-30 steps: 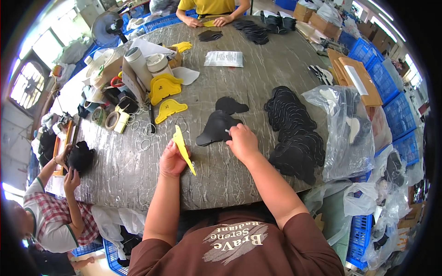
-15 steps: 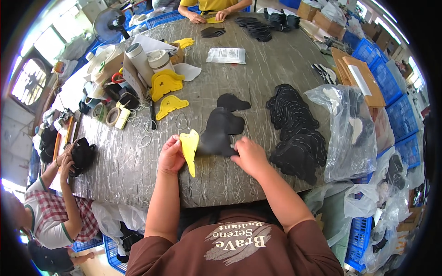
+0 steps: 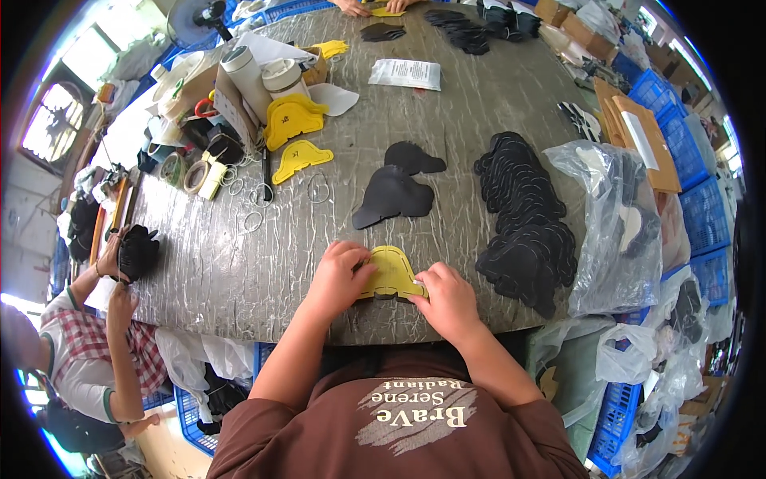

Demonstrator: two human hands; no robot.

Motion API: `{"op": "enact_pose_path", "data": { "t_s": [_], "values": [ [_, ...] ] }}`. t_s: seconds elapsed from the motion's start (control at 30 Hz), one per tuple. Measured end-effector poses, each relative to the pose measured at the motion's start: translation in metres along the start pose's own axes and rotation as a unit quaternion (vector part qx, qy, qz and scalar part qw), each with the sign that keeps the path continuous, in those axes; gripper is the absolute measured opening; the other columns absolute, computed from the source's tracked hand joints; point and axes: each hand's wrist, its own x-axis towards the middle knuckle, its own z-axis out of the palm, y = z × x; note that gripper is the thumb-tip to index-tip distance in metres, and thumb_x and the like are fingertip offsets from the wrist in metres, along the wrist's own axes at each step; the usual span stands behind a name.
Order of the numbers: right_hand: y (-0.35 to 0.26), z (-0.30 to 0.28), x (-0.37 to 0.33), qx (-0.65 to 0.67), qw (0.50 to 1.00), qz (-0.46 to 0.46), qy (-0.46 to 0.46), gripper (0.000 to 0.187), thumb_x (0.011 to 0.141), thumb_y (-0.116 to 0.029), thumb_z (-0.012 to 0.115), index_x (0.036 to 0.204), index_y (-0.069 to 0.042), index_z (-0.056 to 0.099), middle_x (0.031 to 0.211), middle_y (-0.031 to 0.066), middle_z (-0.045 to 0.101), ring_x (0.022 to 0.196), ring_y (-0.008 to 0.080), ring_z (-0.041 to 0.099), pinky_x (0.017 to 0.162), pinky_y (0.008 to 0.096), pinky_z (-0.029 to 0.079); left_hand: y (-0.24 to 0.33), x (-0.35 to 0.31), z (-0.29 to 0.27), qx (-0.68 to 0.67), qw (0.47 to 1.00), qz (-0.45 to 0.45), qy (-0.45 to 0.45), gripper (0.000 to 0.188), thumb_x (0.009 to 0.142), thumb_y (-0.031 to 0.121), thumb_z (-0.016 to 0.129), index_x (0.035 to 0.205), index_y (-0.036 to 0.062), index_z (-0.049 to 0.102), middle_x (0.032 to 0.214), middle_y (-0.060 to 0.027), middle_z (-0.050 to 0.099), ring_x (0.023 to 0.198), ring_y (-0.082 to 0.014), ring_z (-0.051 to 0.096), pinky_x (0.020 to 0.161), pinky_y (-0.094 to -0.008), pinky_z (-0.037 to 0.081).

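Fingers on the left hand [image 3: 337,278] were curled closed over the left end of the yellow template [image 3: 389,268], while those on the right hand [image 3: 450,297] were pinched together at its right end, with a small pale thing [image 3: 418,282] between them (too little of it showed for me to tell what it was).

From where I sat, the main change was in the template. A second earlier the left hand had held it up nearly edge-on while the right hand worked at the overlapping black pieces [image 3: 391,199] farther up the tabletop [image 3: 215,295]. Now it lay roughly flat near the close edge, between both hands, its rounded side turned away. A strip of dark material [image 3: 386,298] showed just under its near edge, so I took a black piece to be lying beneath.

That meant, in my judgement, that picking up had given way to holding two layers in line; a slip of either hand could have skewed them. The overlapping pieces sat beyond the hands, touching neither. To the right, the fanned row of black pieces [image 3: 527,227] looked unchanged, and the spare yellow template [image 3: 302,160] stayed untouched on the left.
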Motion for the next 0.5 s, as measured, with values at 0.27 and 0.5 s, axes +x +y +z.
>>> {"op": "enact_pose_path", "data": {
  "t_s": [0.27, 0.5],
  "values": [
    [-0.005, -0.001, -0.003, 0.018, 1.0, -0.022, 0.013, 0.036, 0.068, -0.015, 0.081, 0.099, -0.005, 0.065, 0.094, 0.0066, 0.056, 0.089, 0.0271, 0.059, 0.075, 0.0389, 0.05, 0.008, -0.059, -0.003, 0.052, 0.998, 0.031, 0.029, 0.026, 0.07, 0.002, 0.076, 0.095, 0.0023, 0.07, 0.105, -0.0085, 0.066, 0.095, -0.0296, 0.057, 0.085, -0.0384, 0.049],
    [-0.008, -0.002, -0.008, 0.018, 1.0, -0.018, 0.013, 0.035, 0.067, -0.014, 0.081, 0.098, -0.005, 0.065, 0.092, 0.0064, 0.057, 0.088, 0.027, 0.06, 0.073, 0.0389, 0.05, 0.011, -0.064, 0.004, 0.068, 0.995, 0.036, 0.059, 0.022, 0.072, 0.003, 0.075, 0.093, 0.003, 0.071, 0.104, -0.0086, 0.065, 0.092, -0.0294, 0.056, 0.082, -0.0379, 0.049]
  ]
}}
